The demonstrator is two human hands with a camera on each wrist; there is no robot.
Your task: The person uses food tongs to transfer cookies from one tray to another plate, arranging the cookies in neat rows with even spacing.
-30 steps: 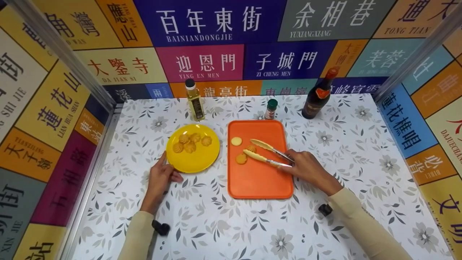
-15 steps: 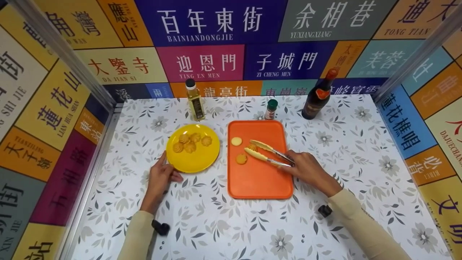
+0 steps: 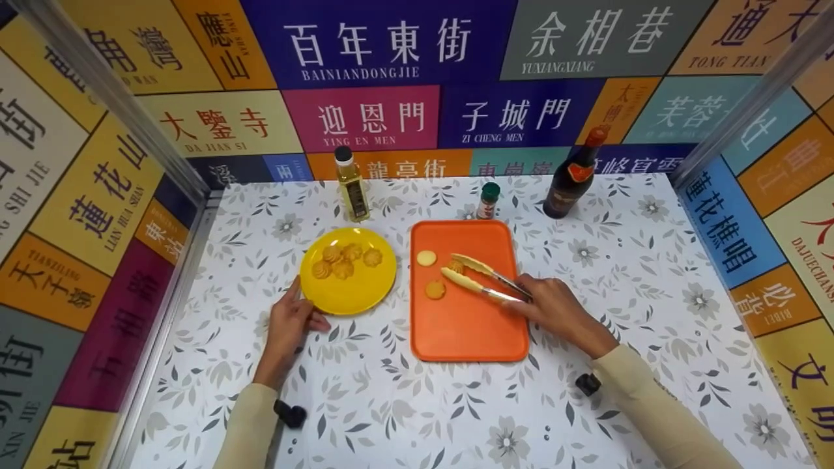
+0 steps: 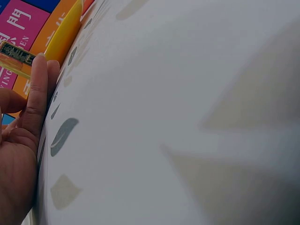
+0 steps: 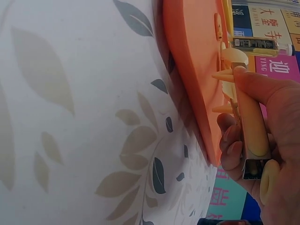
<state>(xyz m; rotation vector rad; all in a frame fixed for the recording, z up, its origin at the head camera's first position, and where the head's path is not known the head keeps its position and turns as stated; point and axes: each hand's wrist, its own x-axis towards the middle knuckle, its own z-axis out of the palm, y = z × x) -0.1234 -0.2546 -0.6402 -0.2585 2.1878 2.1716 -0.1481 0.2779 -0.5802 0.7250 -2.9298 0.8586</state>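
My right hand grips yellow-tipped tongs over the orange tray. Their tips are spread on either side of a ridged cookie, which lies partly hidden between them. A pale round cookie and a brown cookie lie on the tray to the left of the tongs. My left hand rests at the lower left rim of a yellow plate, which bears several swirled cookies. In the left wrist view its fingers are straight beside the plate; in the right wrist view my fingers wrap the tongs.
A glass oil bottle stands behind the plate. Just past the tray's back edge is a small green-capped jar, with a dark red-capped bottle farther right. Sign-covered walls enclose the back and sides of the flower-patterned table.
The tongs' lower tip has shifted slightly right, away from the brown cookie. The head view has tilted a little, so things sit slightly lower. My left hand stays at the plate.
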